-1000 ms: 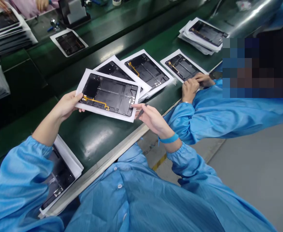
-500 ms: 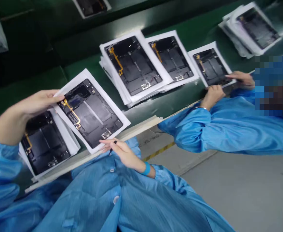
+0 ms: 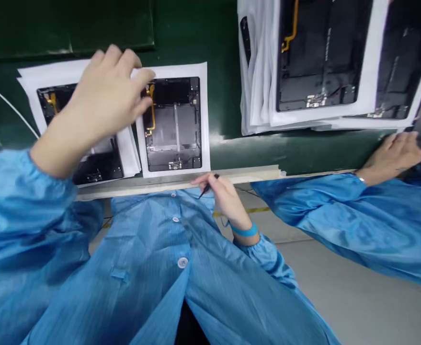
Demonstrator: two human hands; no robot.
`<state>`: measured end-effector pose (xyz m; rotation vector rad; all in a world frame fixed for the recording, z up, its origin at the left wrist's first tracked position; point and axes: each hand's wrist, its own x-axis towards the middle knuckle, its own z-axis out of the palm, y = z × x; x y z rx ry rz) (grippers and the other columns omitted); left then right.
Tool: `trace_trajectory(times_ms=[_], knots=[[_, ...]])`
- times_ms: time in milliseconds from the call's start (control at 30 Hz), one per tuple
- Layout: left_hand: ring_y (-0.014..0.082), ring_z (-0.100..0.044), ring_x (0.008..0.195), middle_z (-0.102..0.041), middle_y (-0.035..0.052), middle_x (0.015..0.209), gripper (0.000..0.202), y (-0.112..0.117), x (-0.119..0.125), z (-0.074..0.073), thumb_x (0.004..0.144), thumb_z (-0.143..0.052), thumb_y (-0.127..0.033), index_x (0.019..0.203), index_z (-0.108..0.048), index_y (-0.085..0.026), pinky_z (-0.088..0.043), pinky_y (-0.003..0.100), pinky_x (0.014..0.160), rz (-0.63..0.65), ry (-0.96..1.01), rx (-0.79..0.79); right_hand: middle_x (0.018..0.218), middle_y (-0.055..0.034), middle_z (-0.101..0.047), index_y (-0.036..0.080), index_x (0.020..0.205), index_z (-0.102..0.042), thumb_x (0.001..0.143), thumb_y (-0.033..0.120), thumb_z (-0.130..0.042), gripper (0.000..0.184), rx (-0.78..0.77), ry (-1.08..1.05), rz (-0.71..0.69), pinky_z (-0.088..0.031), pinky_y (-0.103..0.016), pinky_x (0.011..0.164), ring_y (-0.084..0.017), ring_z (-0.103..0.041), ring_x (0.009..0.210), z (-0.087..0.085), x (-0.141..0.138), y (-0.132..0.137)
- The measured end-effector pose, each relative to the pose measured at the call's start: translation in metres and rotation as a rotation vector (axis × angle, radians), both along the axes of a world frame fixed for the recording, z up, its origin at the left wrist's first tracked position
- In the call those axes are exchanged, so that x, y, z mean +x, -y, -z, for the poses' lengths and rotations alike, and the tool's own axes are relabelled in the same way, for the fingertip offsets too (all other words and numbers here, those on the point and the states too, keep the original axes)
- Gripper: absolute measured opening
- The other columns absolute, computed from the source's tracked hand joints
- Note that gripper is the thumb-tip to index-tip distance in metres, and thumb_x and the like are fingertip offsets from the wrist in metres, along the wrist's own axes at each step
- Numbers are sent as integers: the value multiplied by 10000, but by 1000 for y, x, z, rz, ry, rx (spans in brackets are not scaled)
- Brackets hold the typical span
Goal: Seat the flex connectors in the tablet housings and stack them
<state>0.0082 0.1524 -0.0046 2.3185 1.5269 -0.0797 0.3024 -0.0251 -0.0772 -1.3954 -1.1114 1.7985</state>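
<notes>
A tablet back housing [image 3: 188,132], dark with an orange flex cable along its left side, lies on a white sheet [image 3: 205,115] at the bench's front edge. My left hand [image 3: 102,93] is over its upper left corner, thumb and fingers bent and apart; whether they touch the sheet is unclear. Under my left forearm is another housing [image 3: 106,155] on white sheets, partly hidden. By the lower right corner of the first sheet, my right hand [image 3: 226,196] is closed around a thin black pointed tool [image 3: 205,190], with only parts of it showing.
Stacked housings on white sheets [image 3: 260,96] stand at the upper right of the green bench [image 3: 181,28]. A co-worker's hand [image 3: 393,155] rests by another housing at the far right. A white cable [image 3: 9,105] runs at left. A pale strip [image 3: 246,173] lines the bench edge.
The housing and its sheet, tilted in my left hand before, now lie squarely on the bench beside the left pile. My left fingers have loosened. The view has turned and shifted.
</notes>
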Motion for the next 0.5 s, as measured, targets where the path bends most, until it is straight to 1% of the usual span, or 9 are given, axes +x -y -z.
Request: trace_trajectory(times_ms=[33, 100, 133, 167, 233, 300, 367, 433, 500], knots=[[522, -432, 1592, -583, 198, 1577, 564, 23, 2, 3, 1130, -620, -362, 1658, -616, -165, -314, 749, 1334, 50, 53, -14, 920, -35, -796, 241, 968, -877, 1038, 877, -589, 702, 70, 45, 24, -566, -328, 826, -184, -682, 837, 0, 4, -7], [474, -594, 1439, -700, 144, 1383, 484, 68, 11, 17, 1088, -680, -398, 1543, -718, -237, -445, 688, 1241, 118, 190, -47, 910, -26, -780, 233, 951, -844, 1093, 814, -561, 661, 233, 117, 69, -529, -309, 756, -161, -655, 783, 4, 7, -25], [445, -651, 1343, -737, 129, 1299, 410, 88, 17, 28, 1081, -688, -405, 1462, -769, -276, -505, 644, 1165, 148, 235, -26, 901, -21, -766, 230, 974, -832, 1119, 775, -553, 628, 326, 157, 77, -527, -307, 761, -156, -656, 777, 8, 7, -34], [420, -678, 1277, -761, 125, 1266, 357, 107, 23, 40, 1092, -672, -386, 1417, -792, -301, -540, 607, 1090, 172, 253, -2, 888, -14, -750, 228, 1003, -819, 1140, 742, -542, 600, 413, 200, 71, -533, -308, 783, -155, -665, 784, 11, 5, -44], [391, -691, 1230, -790, 132, 1274, 327, 134, 35, 65, 1126, -622, -333, 1396, -806, -320, -554, 572, 993, 164, 266, 85, 873, -4, -723, 223, 1033, -787, 1170, 702, -506, 572, 547, 272, 17, -541, -314, 830, -157, -682, 812, 19, 3, -62], [380, -682, 1249, -796, 144, 1321, 344, 150, 43, 84, 1146, -593, -300, 1421, -799, -313, -544, 567, 967, 113, 276, 169, 875, 1, -707, 222, 1025, -748, 1196, 672, -458, 562, 626, 307, -65, -535, -315, 843, -154, -682, 824, 25, 2, -75], [383, -668, 1268, -791, 153, 1355, 347, 155, 48, 96, 1153, -598, -308, 1440, -794, -298, -527, 567, 971, 62, 296, 211, 882, -2, -702, 222, 1006, -717, 1215, 643, -418, 557, 663, 314, -141, -527, -311, 840, -152, -678, 827, 29, 3, -83], [385, -658, 1275, -789, 157, 1373, 346, 155, 50, 103, 1160, -604, -327, 1447, -793, -287, -506, 563, 975, 35, 308, 214, 900, -12, -705, 221, 994, -697, 1227, 615, -398, 547, 687, 316, -189, -528, -318, 852, -156, -680, 834, 32, 4, -85], [381, -656, 1265, -792, 151, 1367, 340, 154, 51, 106, 1167, -601, -337, 1441, -797, -293, -488, 559, 975, 25, 307, 216, 933, -27, -715, 222, 997, -683, 1235, 592, -379, 534, 720, 330, -214, -536, -336, 884, -168, -686, 859, 35, 5, -85]])
